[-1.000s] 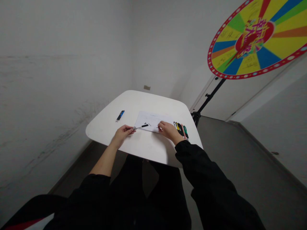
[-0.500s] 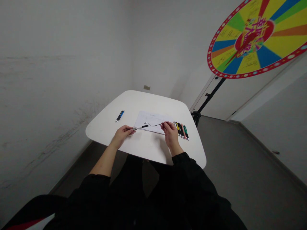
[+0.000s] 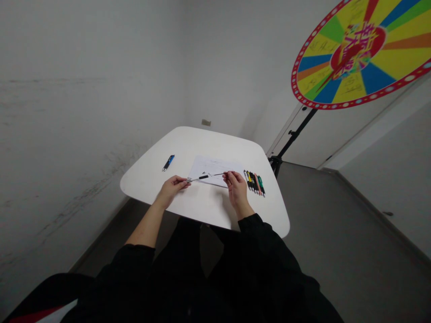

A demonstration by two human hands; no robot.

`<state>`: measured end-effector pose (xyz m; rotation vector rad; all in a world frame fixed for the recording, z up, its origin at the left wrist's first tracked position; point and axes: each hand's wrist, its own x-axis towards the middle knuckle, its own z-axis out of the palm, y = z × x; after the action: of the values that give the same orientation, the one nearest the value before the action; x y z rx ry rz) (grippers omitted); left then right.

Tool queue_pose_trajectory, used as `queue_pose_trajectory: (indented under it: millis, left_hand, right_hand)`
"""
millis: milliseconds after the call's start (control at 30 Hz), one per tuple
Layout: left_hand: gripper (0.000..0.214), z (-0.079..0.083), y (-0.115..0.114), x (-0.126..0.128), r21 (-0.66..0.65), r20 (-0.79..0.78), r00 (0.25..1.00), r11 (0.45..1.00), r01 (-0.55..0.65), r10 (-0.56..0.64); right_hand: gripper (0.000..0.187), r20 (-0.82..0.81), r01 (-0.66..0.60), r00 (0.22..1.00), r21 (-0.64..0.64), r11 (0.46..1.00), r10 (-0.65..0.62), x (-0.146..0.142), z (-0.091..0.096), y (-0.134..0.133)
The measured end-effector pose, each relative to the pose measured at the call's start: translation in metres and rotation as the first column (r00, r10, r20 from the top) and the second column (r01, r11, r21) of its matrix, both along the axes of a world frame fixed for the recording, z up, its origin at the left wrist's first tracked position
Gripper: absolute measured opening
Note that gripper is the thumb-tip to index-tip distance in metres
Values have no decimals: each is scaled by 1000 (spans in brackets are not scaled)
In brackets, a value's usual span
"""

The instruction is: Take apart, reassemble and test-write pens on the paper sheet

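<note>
White tabletop, rounded corners, carrying:

- Left hand: near the tabletop's near edge, left of centre. Fingertips closed on the silver end of a pen barrel. The barrel is silver with a black grip and points right, over the near edge of the paper.
- Right hand: near edge, right of centre. Thumb and forefinger pinch a thin dark refill, whose tip points left towards the barrel's black end. Whether the two touch cannot be told.
- Sheet of paper: white, at the tabletop's centre, with a small loose part on it, too small to identify.
- Blue pen: alone, towards the left edge.
- Row of pens: mixed colours, side by side, by the right edge.

Beyond the far right corner: prize wheel on a black stand.
</note>
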<state>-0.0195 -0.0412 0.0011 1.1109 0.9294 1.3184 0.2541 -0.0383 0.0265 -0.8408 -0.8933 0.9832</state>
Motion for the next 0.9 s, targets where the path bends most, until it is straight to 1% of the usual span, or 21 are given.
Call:
queue_pose_trajectory:
  millis: [167, 267, 433, 600, 700, 800, 900]
  left_hand:
    - [54, 0, 0, 1, 2, 2, 1000, 1000, -2, 2]
    - [53, 1, -1, 1, 6, -2, 1000, 1000, 0, 0]
    - [53, 3, -2, 2, 1, -1, 1000, 1000, 6, -6]
    - [54, 5, -4, 3, 1, -8, 1000, 1000, 9, -9]
    - [54, 5, -4, 3, 5, -12, 1000, 1000, 8, -8]
    - [54, 6, -4, 3, 12, -13, 1000, 1000, 4, -4]
    - [53, 5, -4, 3, 14, -19, 1000, 1000, 0, 0]
  right_hand:
    - [38, -114, -20, 993, -27, 999, 17, -6, 6, -4]
    - [37, -123, -44, 992, -38, 998, 39, -9, 9, -7]
    - [33, -65, -88, 994, -63, 994, 84, -16, 7, -9]
    - [32, 106, -109, 987, -117, 987, 122, -30, 0, -7]
    - [32, 185, -141, 969, -123, 982, 163, -37, -3, -8]
    - [39, 184, -175, 964, -105, 979, 192, -38, -2, -9]
    - [43, 132, -154, 977, -89, 984, 165, -33, -2, -8]
